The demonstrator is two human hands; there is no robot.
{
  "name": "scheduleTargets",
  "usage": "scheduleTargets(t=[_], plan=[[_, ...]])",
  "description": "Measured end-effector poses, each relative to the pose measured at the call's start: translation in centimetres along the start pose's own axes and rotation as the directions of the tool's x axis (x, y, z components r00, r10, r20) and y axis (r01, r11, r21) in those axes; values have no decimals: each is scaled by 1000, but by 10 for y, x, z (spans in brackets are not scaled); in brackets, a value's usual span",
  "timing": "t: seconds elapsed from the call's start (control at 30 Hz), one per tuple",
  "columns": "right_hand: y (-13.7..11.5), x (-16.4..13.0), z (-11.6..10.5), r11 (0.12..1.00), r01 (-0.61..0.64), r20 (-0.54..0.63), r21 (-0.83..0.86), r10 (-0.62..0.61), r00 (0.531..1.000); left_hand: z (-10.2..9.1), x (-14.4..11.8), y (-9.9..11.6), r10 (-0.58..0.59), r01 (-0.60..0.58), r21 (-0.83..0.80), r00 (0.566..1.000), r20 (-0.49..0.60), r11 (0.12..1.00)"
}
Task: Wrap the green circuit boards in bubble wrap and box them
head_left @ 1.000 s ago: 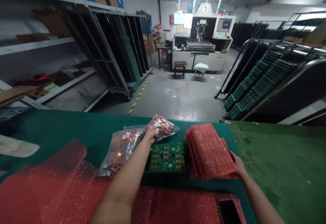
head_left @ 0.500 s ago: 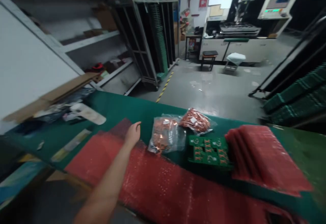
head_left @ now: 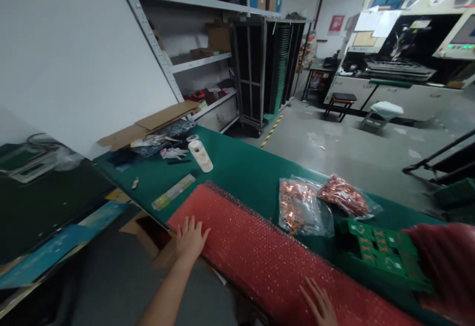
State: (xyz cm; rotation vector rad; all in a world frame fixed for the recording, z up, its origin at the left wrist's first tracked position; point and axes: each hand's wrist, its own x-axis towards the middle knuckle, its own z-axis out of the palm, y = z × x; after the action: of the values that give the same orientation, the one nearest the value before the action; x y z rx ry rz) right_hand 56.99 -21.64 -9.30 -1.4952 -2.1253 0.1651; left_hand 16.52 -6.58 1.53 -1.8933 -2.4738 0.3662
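A long sheet of red bubble wrap (head_left: 256, 237) lies along the front edge of the green-topped table (head_left: 241, 163). My left hand (head_left: 191, 239) rests on its left end, fingers spread. Farther right, my right hand (head_left: 319, 302) lies on the same sheet with its fingers stretched out; the bottom edge of the view cuts it off. Behind the sheet are a clear bag of flat copper-coloured parts (head_left: 297, 207) and a second bag of copper-coloured pieces (head_left: 343, 196). Green circuit boards (head_left: 386, 254) with copper parts sit to the right.
Folded red bubble wrap (head_left: 449, 261) is heaped at the far right, blurred. On the left of the table are a white bottle-like object (head_left: 200, 155), a ruler-like strip (head_left: 173, 192), a white glove (head_left: 174, 153) and cardboard (head_left: 148, 125). Shelving (head_left: 200, 61) and a rack (head_left: 263, 73) stand behind.
The view has swung left. My left hand has come from the sheet's far edge to its near left end and spread open. My right hand has come into view, and the sheet's far edge lies straighter.
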Motion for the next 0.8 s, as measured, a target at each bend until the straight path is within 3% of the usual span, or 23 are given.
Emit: scheduleTargets(t=[0.1, 0.23, 0.4, 0.57, 0.7, 0.8], plan=[[-45, 53, 31, 973, 205, 88, -106, -197, 977, 4, 1, -35, -98, 94, -61, 993, -67, 994], [-96, 98, 67, 942, 316, 206, -112, -289, 935, 0, 38, -82, -168, 149, -176, 981, -95, 973], [-100, 97, 92, 879, 425, 76, -216, -419, 905, -7, 108, -135, -251, 242, -230, 968, -10, 943], [-94, 97, 92, 783, 501, 66, -370, -516, 854, -3, 150, -146, -265, 298, -239, 950, 163, 924], [-101, 102, 88, 802, 469, 54, -370, -485, 873, 4, 154, -144, -266, 288, -276, 957, 114, 917], [-105, 103, 84, 810, 463, 67, -360, -472, 879, 8, 145, -149, -221, 282, -459, 958, 184, 843]])
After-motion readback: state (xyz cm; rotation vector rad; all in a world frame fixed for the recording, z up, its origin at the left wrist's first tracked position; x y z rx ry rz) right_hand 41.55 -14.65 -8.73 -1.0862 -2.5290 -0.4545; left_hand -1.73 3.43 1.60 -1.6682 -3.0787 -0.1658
